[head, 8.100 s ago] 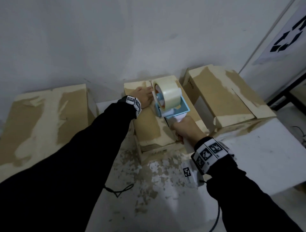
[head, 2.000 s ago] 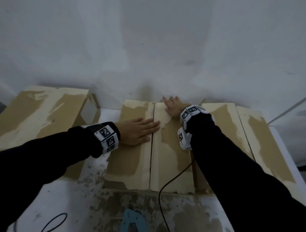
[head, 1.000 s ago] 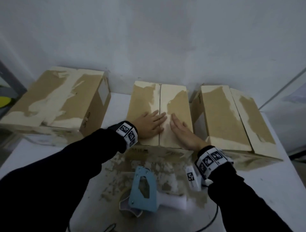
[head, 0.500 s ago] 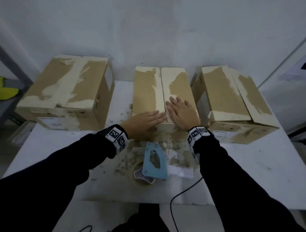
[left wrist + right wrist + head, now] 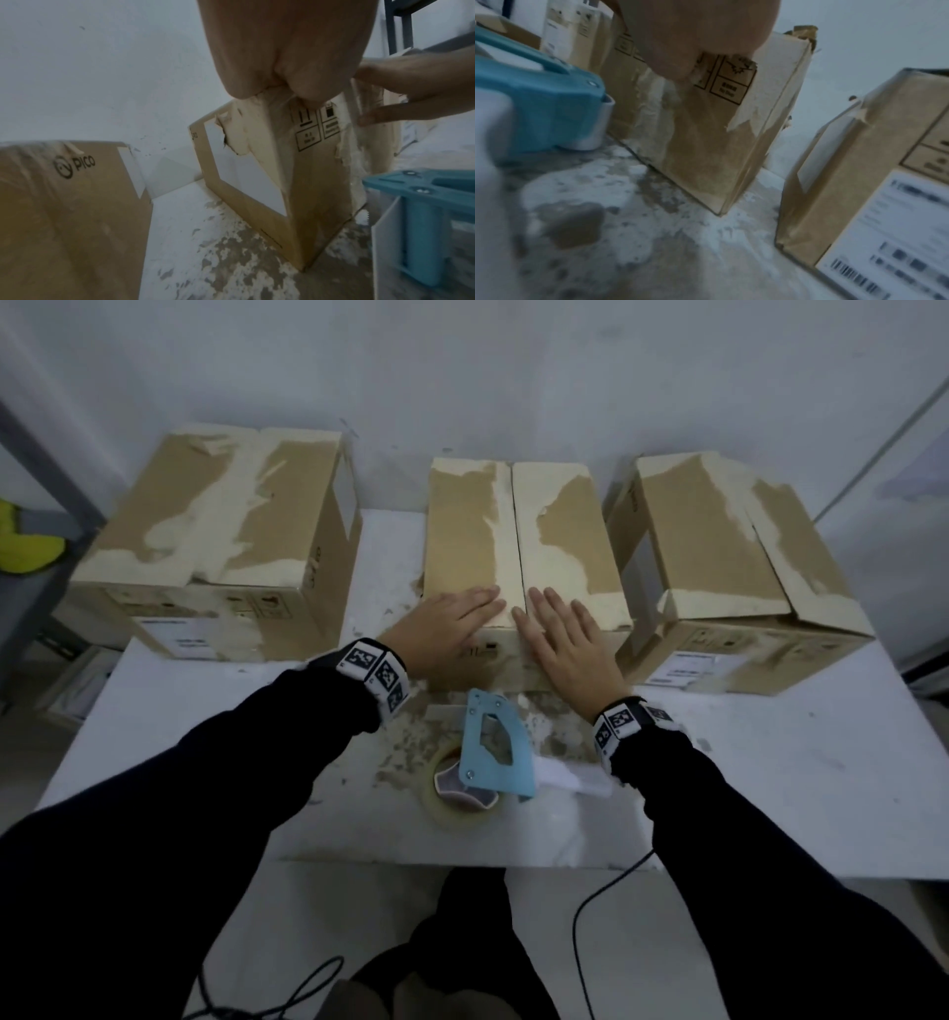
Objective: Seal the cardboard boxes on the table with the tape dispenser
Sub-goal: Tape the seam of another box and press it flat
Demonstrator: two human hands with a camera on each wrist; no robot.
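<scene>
White table (image 5: 770,788) | both hands, left hand (image 5: 441,629) and right hand (image 5: 565,644), flat, fingers straight, on middle box (image 5: 518,541) near edge | dispenser (image 5: 493,757) just beside

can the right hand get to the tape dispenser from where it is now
Probably yes. The right hand lies flat on the near end of the middle box, holding nothing. The tape dispenser lies on the table just in front of that box, with nothing between them.

Three boxes in a row on table (image 5: 770,762), against wall.
Left box (image 5: 221,531), middle box (image 5: 518,531), right box (image 5: 719,541); dispenser (image 5: 488,757) before middle box, probably lying on its side.
</scene>
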